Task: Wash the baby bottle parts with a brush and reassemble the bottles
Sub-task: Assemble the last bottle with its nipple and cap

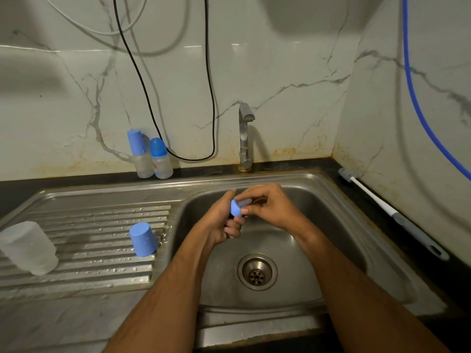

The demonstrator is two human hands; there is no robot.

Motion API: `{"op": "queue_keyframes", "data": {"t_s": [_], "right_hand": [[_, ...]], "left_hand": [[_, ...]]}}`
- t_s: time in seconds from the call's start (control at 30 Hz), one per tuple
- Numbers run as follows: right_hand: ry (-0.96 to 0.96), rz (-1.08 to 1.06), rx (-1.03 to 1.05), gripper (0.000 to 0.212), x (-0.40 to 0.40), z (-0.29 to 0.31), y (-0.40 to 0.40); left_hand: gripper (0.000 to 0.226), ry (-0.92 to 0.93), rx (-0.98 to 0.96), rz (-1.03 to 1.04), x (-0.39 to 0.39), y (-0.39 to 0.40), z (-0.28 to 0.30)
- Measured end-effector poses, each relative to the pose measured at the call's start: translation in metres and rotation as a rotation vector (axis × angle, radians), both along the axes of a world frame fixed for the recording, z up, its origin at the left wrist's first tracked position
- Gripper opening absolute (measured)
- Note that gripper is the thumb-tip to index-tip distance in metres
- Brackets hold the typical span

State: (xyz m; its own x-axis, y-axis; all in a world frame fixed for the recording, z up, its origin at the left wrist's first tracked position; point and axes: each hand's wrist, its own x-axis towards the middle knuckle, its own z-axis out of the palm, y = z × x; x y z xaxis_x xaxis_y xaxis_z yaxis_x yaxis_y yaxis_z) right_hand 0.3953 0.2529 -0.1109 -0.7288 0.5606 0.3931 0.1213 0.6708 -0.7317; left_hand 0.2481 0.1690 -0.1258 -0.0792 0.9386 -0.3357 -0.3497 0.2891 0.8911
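Head view.

Sink (339,207): steel basin with raised rim, drain (257,272) at its floor. Both forearms reach in over the near rim; open basin floor shows around the drain below the hands. Tap (245,138) stands at the back rim, spout pointing right, above and behind the hands.

Drainboard (76,273): ribbed, wet with droplets, left of the basin, bounded by a raised steel edge.

Left hand (224,220): fingers curled round a blue ring (236,208), gripping it from below and the left, over the basin's back half.

Right hand (270,207): fingers and thumb pinch a pale, translucent teat (245,202) seated at the ring's top. Exact fit between teat and ring cannot be told.

Cap (142,239): blue, upside down on the drainboard near the basin's edge, beaded with water.

Bottle (28,248): clear, frosted, inverted at the drainboard's far left, well apart from the cap.

Two bottles (153,161): assembled, clear bodies with blue tops, standing touching each other on the dark counter against the wall, left of the tap.

Brush (390,212): white shaft, grey handle, bristles toward the corner, lying on the dark counter strip between the sink's right rim and the side wall.

Cables (211,98): black and white, hanging down the back wall. Blue hose (418,103) on the right wall.
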Motion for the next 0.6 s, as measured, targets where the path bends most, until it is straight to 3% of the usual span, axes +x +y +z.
{"op": "queue_keyframes", "data": {"t_s": [0.13,0.33,0.6], "right_hand": [[0.017,-0.109,0.052,0.026,0.001,-0.005,0.002],[0.082,-0.181,0.083,0.019,-0.002,-0.005,0.001],[0.006,-0.194,-0.050,0.013,0.004,0.008,0.009]], "left_hand": [[0.067,0.157,0.091,0.114,0.011,0.001,-0.002],[0.046,0.374,0.188,0.293,0.026,0.013,-0.004],[0.041,0.484,0.199,0.134,0.018,0.011,0.003]]}}
